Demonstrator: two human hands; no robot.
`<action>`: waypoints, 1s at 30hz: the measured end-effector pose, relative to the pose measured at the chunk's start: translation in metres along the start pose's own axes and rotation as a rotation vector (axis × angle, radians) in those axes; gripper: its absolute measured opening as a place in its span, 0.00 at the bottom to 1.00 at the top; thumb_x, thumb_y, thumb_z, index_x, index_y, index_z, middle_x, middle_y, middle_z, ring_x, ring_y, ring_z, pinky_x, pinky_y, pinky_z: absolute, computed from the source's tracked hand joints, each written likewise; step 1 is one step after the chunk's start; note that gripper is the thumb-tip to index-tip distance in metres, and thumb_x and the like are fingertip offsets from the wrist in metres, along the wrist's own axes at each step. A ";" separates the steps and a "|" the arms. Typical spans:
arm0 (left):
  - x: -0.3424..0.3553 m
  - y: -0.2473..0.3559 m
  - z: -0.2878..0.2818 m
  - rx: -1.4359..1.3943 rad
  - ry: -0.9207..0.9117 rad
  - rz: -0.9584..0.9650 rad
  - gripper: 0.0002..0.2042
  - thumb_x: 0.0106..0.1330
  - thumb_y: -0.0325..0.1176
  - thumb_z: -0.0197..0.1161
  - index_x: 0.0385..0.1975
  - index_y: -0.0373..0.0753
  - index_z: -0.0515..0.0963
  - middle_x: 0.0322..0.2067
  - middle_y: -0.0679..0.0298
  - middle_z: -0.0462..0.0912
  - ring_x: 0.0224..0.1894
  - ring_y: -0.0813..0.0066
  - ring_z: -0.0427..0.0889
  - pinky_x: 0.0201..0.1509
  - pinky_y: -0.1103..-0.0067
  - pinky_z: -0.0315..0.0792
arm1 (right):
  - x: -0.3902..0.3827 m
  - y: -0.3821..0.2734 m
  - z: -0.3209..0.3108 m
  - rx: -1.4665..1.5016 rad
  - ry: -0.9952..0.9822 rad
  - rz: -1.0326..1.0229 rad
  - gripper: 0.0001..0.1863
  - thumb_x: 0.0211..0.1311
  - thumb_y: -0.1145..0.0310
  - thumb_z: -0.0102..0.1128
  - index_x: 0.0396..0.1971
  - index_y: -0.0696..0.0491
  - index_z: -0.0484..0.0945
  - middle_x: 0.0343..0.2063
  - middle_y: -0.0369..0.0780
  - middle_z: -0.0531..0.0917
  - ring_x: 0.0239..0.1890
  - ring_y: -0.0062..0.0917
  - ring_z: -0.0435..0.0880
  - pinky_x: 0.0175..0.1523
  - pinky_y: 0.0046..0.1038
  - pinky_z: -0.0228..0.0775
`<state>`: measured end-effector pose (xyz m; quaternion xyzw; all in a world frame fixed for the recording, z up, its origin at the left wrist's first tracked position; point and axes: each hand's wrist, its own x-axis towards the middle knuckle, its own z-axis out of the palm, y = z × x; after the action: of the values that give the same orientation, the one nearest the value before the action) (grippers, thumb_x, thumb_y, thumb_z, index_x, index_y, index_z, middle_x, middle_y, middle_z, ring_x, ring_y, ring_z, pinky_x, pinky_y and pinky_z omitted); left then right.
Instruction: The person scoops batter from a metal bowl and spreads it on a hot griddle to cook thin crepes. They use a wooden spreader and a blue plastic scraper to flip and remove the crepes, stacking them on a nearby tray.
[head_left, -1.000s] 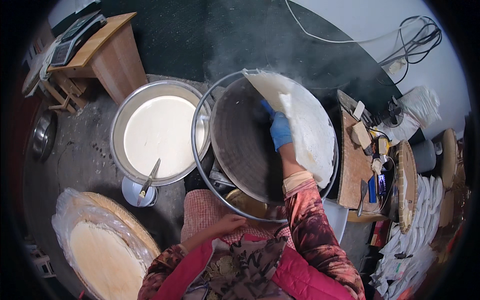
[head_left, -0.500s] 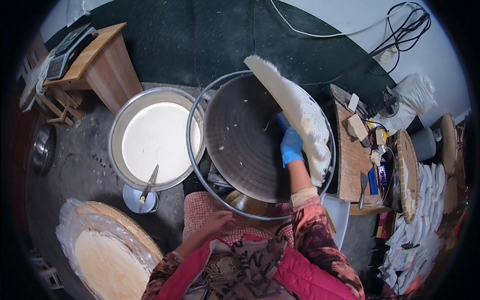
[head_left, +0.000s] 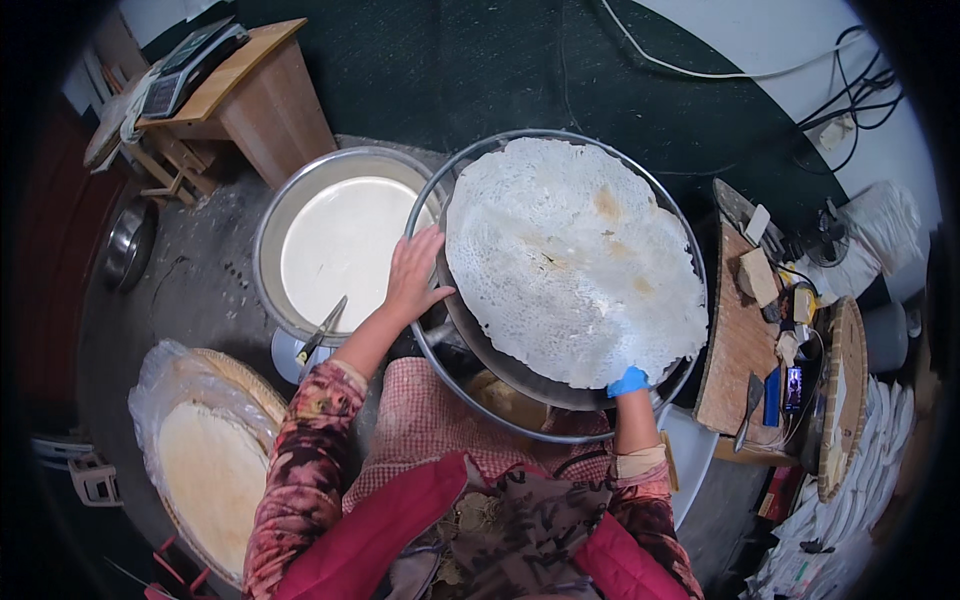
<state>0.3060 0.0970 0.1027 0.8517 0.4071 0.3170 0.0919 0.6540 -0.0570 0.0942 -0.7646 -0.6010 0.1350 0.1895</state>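
A large, thin, pale pancake (head_left: 560,260) with a few browned spots lies spread over the dark round griddle (head_left: 490,352), covering most of it. A metal ring (head_left: 428,352) encircles the griddle. My bare left hand (head_left: 412,275) is open at the left side of the ring, its fingers stretched toward the pancake's left edge. At the near right edge, my blue-gloved right hand (head_left: 628,382) is closed on the pancake's rim; its fingertips are partly hidden.
Left of the griddle stands a metal basin (head_left: 275,290) of white batter with a scraper (head_left: 322,330) on its rim. A woven tray (head_left: 250,375) with plastic and a pale pancake sits lower left. On the right are a cluttered board (head_left: 730,340) and another woven tray (head_left: 843,400).
The pancake, raised on the right before, now lies across the griddle. My left hand has risen from my lap to the ring; my right hand has come nearer to me. The view has shifted.
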 end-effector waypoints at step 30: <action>0.130 0.159 -0.196 -0.756 -0.485 -0.491 0.18 0.44 0.29 0.71 0.37 0.33 0.78 0.33 0.57 0.81 0.35 0.68 0.80 0.40 0.75 0.73 | -0.196 0.135 -0.086 0.416 0.389 0.111 0.22 0.61 0.77 0.39 0.56 0.65 0.61 0.56 0.46 0.67 0.55 0.32 0.67 0.62 0.29 0.52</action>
<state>0.3478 0.0712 0.3826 0.6871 0.4191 0.2043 0.5572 0.7613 -0.2860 0.1058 -0.7526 -0.4702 0.1162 0.4461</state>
